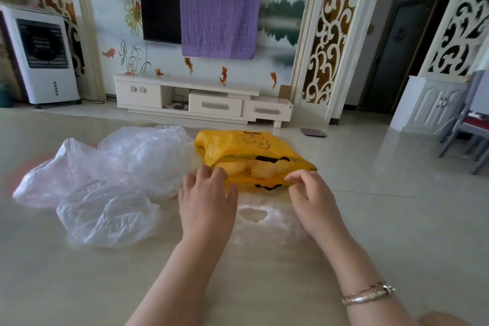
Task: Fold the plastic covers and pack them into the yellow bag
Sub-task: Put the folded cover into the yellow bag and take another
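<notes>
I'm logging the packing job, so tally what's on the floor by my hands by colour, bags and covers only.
Yellow: 1, the yellow bag, mouth toward the hands.
Clear: at least 4 plastic covers: far cover, left cover, near-left cover, flat cover between the hands.
The crumpled pile may hide more.
Total: 5 or more.
</notes>
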